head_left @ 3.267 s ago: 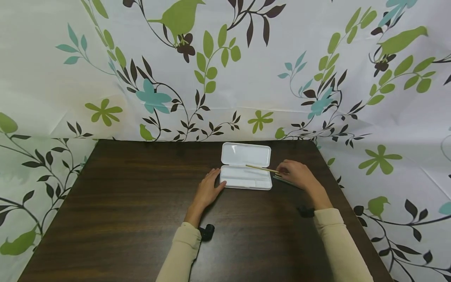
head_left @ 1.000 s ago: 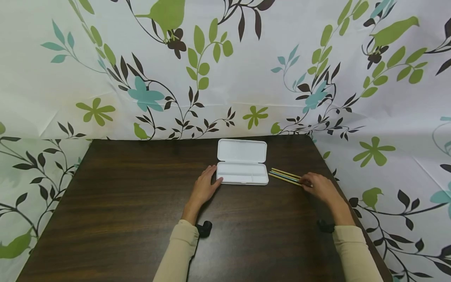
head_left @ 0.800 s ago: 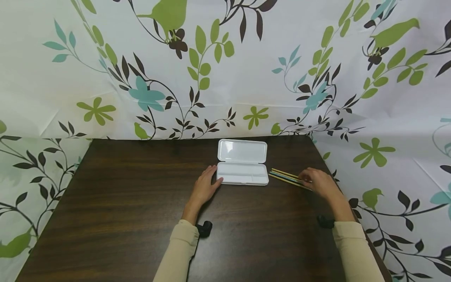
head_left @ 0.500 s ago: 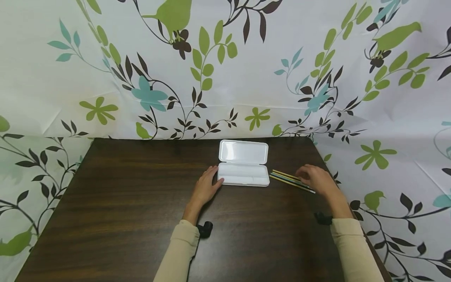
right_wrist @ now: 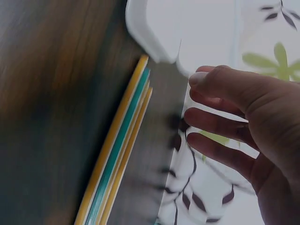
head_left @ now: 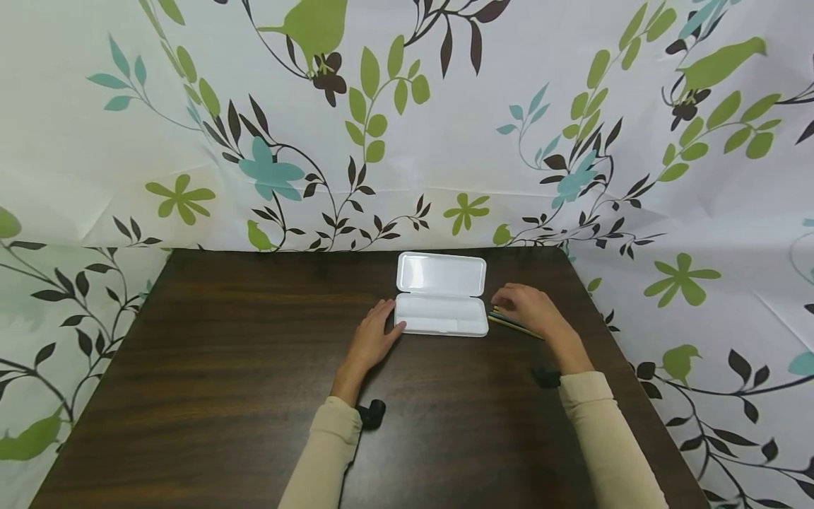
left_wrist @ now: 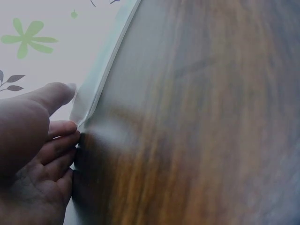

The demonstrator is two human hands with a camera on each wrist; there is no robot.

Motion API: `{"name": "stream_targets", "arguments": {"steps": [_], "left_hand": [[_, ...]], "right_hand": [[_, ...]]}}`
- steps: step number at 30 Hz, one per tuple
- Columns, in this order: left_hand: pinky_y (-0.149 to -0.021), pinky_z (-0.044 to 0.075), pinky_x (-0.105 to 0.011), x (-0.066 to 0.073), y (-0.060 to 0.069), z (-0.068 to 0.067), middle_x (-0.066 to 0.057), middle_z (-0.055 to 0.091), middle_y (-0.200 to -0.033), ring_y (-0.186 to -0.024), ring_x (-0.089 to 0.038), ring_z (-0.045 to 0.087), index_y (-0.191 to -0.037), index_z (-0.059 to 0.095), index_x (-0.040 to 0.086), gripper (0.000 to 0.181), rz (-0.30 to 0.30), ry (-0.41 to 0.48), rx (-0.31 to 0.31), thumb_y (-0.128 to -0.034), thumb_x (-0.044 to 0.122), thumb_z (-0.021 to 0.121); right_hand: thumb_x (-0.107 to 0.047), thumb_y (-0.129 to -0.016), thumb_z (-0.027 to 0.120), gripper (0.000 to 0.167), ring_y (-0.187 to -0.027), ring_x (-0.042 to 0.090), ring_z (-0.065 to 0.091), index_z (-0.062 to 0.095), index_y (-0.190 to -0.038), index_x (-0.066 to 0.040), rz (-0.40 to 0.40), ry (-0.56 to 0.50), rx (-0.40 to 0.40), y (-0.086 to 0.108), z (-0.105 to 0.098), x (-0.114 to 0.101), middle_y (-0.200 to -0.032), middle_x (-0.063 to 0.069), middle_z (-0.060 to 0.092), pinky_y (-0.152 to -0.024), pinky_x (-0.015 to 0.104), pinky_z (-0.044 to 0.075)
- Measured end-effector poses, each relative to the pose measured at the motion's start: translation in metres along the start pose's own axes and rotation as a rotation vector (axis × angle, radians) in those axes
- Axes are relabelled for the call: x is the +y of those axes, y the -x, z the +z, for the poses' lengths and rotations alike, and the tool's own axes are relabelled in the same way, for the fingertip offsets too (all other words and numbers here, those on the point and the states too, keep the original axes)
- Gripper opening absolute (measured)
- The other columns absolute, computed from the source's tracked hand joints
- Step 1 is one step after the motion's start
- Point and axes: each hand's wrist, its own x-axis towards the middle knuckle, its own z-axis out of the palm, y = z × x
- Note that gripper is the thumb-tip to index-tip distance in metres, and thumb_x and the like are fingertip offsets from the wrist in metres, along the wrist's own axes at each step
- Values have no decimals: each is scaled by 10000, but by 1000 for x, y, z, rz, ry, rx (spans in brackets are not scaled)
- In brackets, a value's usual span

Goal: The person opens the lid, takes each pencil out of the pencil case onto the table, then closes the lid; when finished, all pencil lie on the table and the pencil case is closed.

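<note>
A white pencil case (head_left: 441, 326) lies unfolded on the dark table, its lid (head_left: 441, 275) tipped back toward the wall. At its left end my left hand (head_left: 372, 339) touches the corner, thumb at the front and fingers along the side; the left wrist view shows these fingertips against the case edge (left_wrist: 96, 96). Right of the case lies a bundle of several pencils (head_left: 516, 326), yellow and teal (right_wrist: 119, 140). Over their left ends hovers my right hand (head_left: 533, 311). In the right wrist view its loosely bent fingers (right_wrist: 220, 124) hold nothing and stand apart from the pencils.
The brown wooden table (head_left: 254, 396) ends at a white cloth (head_left: 445, 148) printed with leaves and birds, which hangs behind and at both sides. A black wrist camera (head_left: 372, 414) sits on the left wrist, and another (head_left: 545, 377) on the right.
My right hand lined up the pencils on the table right of the case, let go, and moved left to their near-case ends. The left hand stays at the case.
</note>
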Motion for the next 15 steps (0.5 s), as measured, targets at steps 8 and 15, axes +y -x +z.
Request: {"name": "stream_targets", "arguments": {"steps": [8,15], "left_hand": [[-1089,319,-510,0,0,3,-162,455,-1468,-1395,-302,352,-1430,475,1,585,25,4,4,-967,325,629],[-1088,316,-522,-1,0,2,-168,448,-1471,-1394,-305,353,-1432,475,9,585,13,10,13,-965,325,630]], "right_hand": [[-48,-820,761,147,-771,173,609,742,-960,-91,-51,-26,-36,-27,11,-23,-856,-8,641,-691,391,511],[-42,-826,756,155,-815,185,633,742,-970,-98,-56,-30,-88,-36,19,-26,-887,0,657,-721,392,522]]}}
